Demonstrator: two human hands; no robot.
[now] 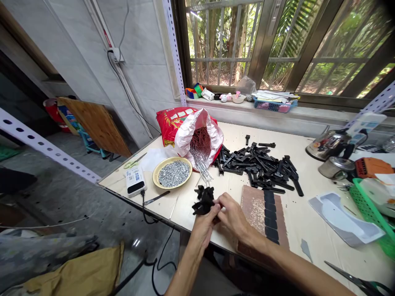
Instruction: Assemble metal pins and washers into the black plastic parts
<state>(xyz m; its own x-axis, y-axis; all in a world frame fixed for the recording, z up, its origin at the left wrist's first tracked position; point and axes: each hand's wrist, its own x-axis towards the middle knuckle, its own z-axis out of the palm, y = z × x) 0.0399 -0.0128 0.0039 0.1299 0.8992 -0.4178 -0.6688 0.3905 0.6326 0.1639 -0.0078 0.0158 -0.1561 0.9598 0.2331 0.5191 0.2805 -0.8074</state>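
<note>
A cluster of black plastic pieces (203,200) with notched ends sticks up from my left hand (204,225), whose fingers are closed around its lower part. My right hand (231,214) meets the left one there, its fingertips pinched together against the side of the cluster. Whatever small thing may be between those fingertips is hidden. Just beyond the hands, long thin metal rods (202,164) spill out of an open red and white sack (182,121). To their left stands a yellow bowl (156,181) full of small silvery metal parts (174,173).
Loose black plastic pieces (259,164) lie heaped behind a brown board (251,205) with a row of black pads (270,216). Left are a white power bank (135,181), green scissors (132,163) and a dark blade (157,197). Right are a kettle (327,144), a green basket (370,213) and scissors (348,276).
</note>
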